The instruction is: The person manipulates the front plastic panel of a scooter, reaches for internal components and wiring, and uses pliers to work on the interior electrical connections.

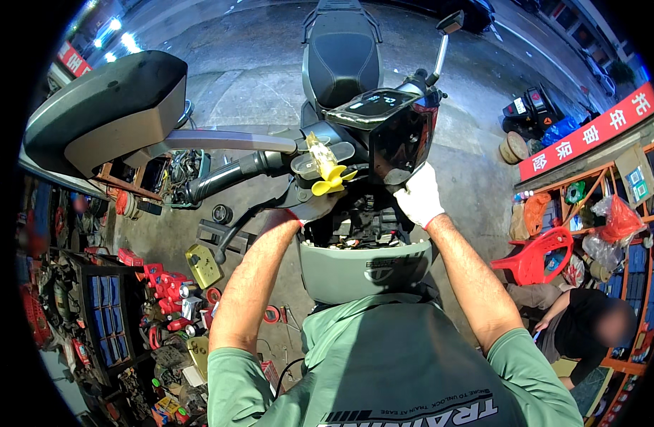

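Observation:
In front of me stands a scooter with its front housing opened; wiring and connectors [362, 226] show in the cavity behind a grey-green front panel [366, 270]. My right hand [418, 195], in a white glove, is closed at the lower right edge of a glossy black panel [400, 146] below the lit dashboard [373, 104]. My left hand [316, 208], also gloved, reaches in at the cavity's left side beneath the handlebar; its fingers are hidden. Just above it sits a yellow propeller ornament [330, 182]. A brake lever [234, 231] extends over my left forearm's side.
A large mirror [110, 114] juts out at left, another mirror [450, 23] at far right. The seat [341, 60] lies beyond. Tools and red parts [167, 288] litter the left floor. A person [590, 324] sits at lower right near a red plastic chair [540, 260].

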### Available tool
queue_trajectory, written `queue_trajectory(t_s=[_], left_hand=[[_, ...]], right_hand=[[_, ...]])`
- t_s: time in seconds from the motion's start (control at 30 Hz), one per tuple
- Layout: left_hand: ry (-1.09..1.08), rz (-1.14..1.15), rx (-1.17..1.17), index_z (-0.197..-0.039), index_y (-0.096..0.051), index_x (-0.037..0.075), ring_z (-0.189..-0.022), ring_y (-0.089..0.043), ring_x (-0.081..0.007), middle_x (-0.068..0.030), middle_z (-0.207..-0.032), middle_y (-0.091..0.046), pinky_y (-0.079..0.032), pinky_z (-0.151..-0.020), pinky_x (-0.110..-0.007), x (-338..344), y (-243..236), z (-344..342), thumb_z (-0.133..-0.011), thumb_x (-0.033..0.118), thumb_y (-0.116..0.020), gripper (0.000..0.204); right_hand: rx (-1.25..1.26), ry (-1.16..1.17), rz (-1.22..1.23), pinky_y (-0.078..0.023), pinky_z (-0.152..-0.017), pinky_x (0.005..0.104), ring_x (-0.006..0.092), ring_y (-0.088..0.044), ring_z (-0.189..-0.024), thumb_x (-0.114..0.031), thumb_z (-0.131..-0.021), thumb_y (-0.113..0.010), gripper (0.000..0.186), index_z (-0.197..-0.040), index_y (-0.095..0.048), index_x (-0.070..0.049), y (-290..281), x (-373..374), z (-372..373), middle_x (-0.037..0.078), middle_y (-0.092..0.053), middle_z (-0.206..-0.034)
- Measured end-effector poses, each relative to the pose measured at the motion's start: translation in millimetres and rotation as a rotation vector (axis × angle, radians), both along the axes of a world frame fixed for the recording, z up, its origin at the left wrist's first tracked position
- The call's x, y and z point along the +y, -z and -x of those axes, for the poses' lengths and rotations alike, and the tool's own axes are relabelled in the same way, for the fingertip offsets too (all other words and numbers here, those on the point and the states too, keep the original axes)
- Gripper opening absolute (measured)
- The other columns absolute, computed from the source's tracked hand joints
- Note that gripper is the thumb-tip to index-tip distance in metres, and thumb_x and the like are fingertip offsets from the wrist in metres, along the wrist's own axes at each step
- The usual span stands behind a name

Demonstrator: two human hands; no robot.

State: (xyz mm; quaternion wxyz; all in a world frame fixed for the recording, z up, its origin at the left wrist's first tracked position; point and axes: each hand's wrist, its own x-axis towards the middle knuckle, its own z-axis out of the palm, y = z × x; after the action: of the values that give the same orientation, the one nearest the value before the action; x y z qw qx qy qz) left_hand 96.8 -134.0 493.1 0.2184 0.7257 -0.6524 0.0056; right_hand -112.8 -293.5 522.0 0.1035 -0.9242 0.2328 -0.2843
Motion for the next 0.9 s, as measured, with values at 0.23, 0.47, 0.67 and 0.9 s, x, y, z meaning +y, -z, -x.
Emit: queue_trajectory(t_s=[0.23, 0.47, 0.67, 0.9], left_hand=[[-0.032, -0.288, 0.113, -0.118, -0.057, 0.01, -0.103, -0.057, -0.0311, -0.0132, -0.11, -0.062, -0.045, -0.088, -0.039, -6.5, 3.5, 3.1, -0.087, 0.036, -0.059, 0.04], [-0.025, -0.216, 0.249, -0.108, -0.059, 0.006, -0.099, -0.059, -0.0264, -0.0102, -0.102, -0.064, -0.046, -0.087, -0.036, -3.4, -8.8, 16.1, -0.087, 0.015, -0.059, 0.023], [-0.005, 0.008, 0.291, -0.115, -0.06, 0.009, -0.113, -0.052, -0.0291, -0.0122, -0.117, -0.059, -0.039, -0.099, -0.037, 6.4, 22.4, -3.5, -0.084, 0.021, -0.063, 0.033], [-0.036, -0.102, 0.25, -0.123, -0.054, 0.009, -0.123, -0.044, -0.0344, -0.0161, -0.129, -0.05, -0.034, -0.103, -0.042, 15.8, -12.6, -0.6, -0.086, 0.037, -0.062, 0.047]], right_hand=[[-0.011, -0.019, -0.092, -0.042, -0.069, 0.0431, 0.0347, -0.057, -0.073, -0.026, -0.075, -0.064, 0.021, -0.073, -0.061, -0.005, -15.7, 5.2, 1.7, 0.014, -0.06, -0.07], [0.023, -0.003, -0.049, -0.042, -0.068, 0.0435, 0.0356, -0.056, -0.073, -0.026, -0.075, -0.064, 0.023, -0.072, -0.06, -0.004, -7.4, 1.0, 2.9, 0.015, -0.058, -0.069], [0.05, -0.021, -0.037, -0.043, -0.071, 0.044, 0.0359, -0.057, -0.077, -0.024, -0.073, -0.065, 0.019, -0.076, -0.062, -0.005, -6.1, 3.2, -0.1, 0.015, -0.06, -0.075], [0.056, -0.035, -0.027, -0.044, -0.078, 0.0441, 0.0351, -0.056, -0.088, -0.021, -0.071, -0.066, 0.022, -0.09, -0.066, -0.01, -8.7, 9.2, 4.0, 0.013, -0.063, -0.091]])
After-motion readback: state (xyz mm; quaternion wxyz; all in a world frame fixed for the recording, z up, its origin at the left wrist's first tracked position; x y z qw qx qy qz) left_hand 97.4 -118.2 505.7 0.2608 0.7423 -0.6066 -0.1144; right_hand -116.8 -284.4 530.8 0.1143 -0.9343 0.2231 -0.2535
